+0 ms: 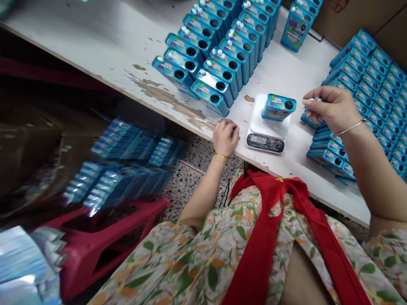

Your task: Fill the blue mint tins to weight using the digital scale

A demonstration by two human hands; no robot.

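Note:
A small white kitchen scale [256, 120] with a lit digital display lies near the table's front edge. On its plate stands a blue candy tin [277, 111] lettered "Caramelo Macizo", with a dark round opening in its top. To the right of that tin my right hand [333, 106] is raised, thumb and fingers pinched around small white candies [314, 99]. It hovers over the table beside the stacked tins. My left hand [225, 137] rests on the table edge left of the scale, fingers curled in and no object visible in them.
Rows of blue tins [210, 98], several with white candies on top, stand at the back left. Many packed tins [369, 89] fill the right side. Another group of tins [297, 29] stands at the back. Below left are a pink stool [95, 250] and more boxes [121, 178].

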